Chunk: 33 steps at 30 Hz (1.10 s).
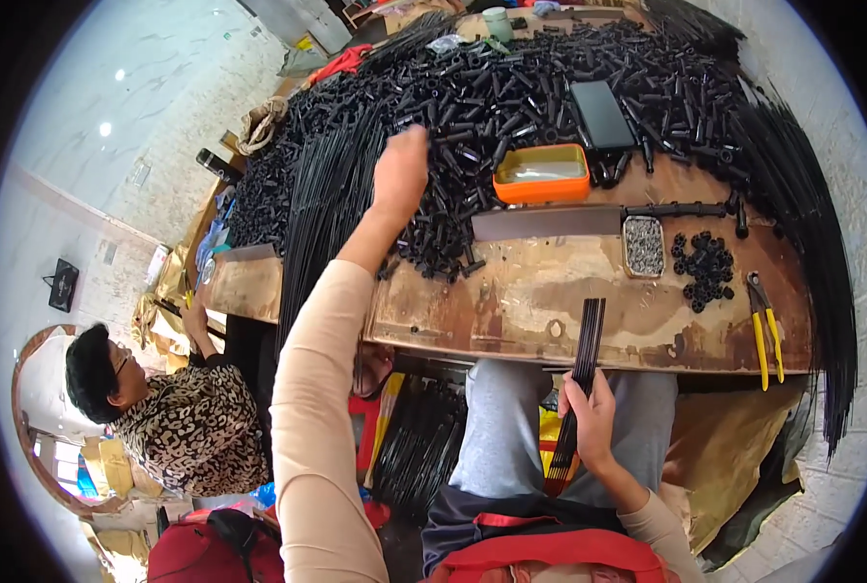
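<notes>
My right hand [592,420] is closed round a small bundle of thin black rods [589,340], held over my lap at the table's front edge. The rods stand nearly upright in the view, their upper ends over the wood. With my left arm stretched far forward, my left hand [401,173] is closed at the edge of a big heap of short black tubes [462,87]. Its fingertips are turned away, so whatever they hold is hidden. Just left of that hand lies a thick sheaf of long thin black rods [324,185].
Across the wooden table [433,311] are an orange-rimmed container [542,188], a phone [602,115], a box of small metal pieces [644,246], black caps [702,270] and yellow-handled pliers [765,335]. More long rods [802,214] hang over the right edge. A co-worker [181,408] sits at left.
</notes>
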{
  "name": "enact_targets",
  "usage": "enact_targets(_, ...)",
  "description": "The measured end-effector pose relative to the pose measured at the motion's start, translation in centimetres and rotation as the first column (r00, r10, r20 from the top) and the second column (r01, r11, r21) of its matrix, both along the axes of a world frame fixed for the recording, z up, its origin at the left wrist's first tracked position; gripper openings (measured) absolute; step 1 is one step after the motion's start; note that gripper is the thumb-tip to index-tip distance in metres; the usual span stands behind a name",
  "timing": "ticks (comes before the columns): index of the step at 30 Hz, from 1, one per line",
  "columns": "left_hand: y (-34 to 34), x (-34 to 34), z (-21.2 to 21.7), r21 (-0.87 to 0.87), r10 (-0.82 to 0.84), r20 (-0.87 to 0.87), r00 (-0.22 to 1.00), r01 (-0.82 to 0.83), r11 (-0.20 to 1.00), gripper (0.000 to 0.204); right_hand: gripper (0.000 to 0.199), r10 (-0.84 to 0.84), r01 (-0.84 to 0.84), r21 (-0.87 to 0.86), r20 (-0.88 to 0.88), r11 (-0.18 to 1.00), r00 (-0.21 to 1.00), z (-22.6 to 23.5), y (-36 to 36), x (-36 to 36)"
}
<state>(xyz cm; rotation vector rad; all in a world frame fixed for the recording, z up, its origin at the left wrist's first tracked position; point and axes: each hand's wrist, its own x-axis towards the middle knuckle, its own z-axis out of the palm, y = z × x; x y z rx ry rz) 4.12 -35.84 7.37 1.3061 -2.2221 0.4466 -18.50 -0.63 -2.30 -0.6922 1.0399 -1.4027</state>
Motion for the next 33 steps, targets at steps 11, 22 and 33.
enact_targets(11,4.9,-5.4,-3.7,0.408,0.186,-0.221,0.957,-0.083,0.909,0.034,0.01,-0.001,0.001,-0.048,-0.003,0.999,1.0,-0.3,0.6,0.1)
enact_targets(22,8.6,-0.6,-0.5,0.388,0.181,-0.731,0.658,0.184,0.903,0.016,0.015,-0.04,0.034,-0.093,-0.062,0.995,0.997,1.4,2.0,1.3)
enact_targets(33,30.6,-12.6,7.0,0.431,0.192,-0.886,0.423,0.903,-0.003,0.03,0.051,0.124,-0.11,-0.077,0.205,0.991,0.971,0.9,4.0,1.6)
